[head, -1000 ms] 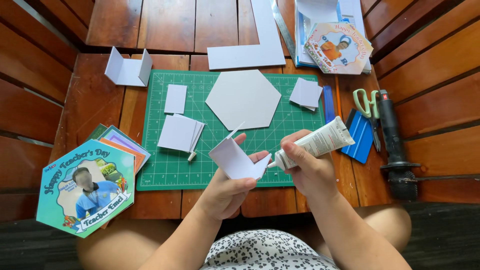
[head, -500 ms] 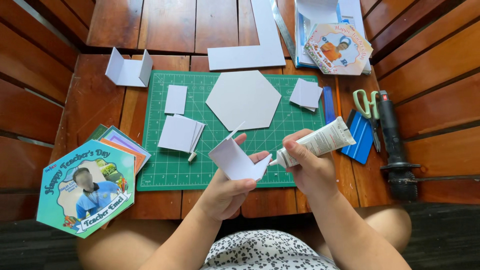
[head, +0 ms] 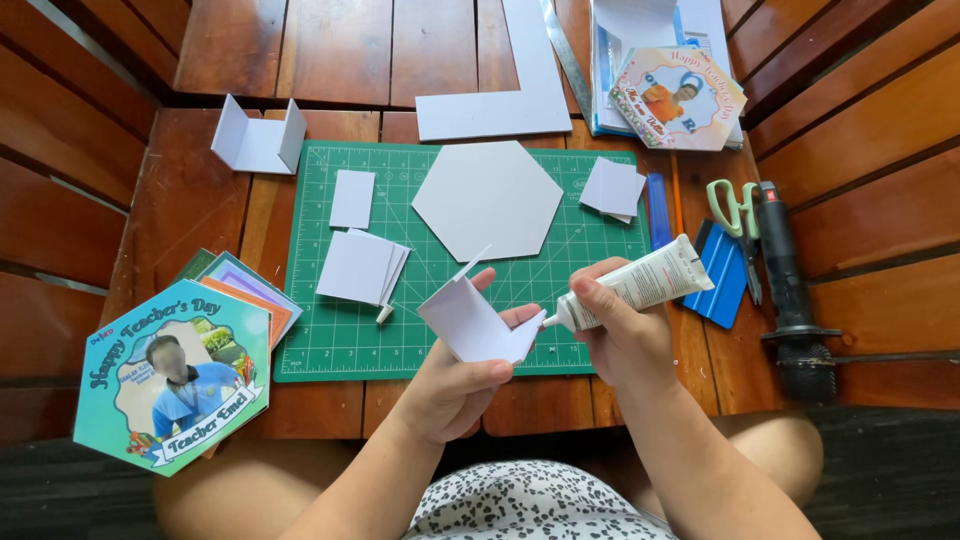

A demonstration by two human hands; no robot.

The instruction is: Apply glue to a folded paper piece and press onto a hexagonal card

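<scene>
The left hand (head: 455, 385) pinches one folded white card piece (head: 475, 320) between thumb and fingers, just over the near edge of the green cutting mat (head: 330, 340); the piece's flaps stand upward and its fold line runs from 10 o'clock to 4 o'clock. The right hand (head: 625, 335) has its fingers wrapped closed around one white glue tube (head: 640, 285). The tube's long axis runs from 2 o'clock to 8 o'clock, with the nozzle pointing toward 8 o'clock and its tip touching the right edge of the card piece. At 8 o'clock from the hands lies one printed hexagon card (head: 175, 375) atop a small stack of coloured sheets (head: 245, 285). On the mat, going outward: one fanned stack of white rectangles (head: 362, 267), one single white rectangle (head: 352, 198), one large white hexagon (head: 487, 198) at 12 o'clock, and one small stack of white squares (head: 612, 187) at 1 o'clock. At 3 o'clock, off the mat, lie one blue folded piece (head: 722, 275), one pair of green-handled scissors (head: 738, 225) and one black tool (head: 790, 290). Farthest: one folded white piece (head: 258, 140) at 10 o'clock, one L-shaped white sheet (head: 510, 95), and a second printed hexagon card (head: 680, 98) at 1 o'clock.
</scene>
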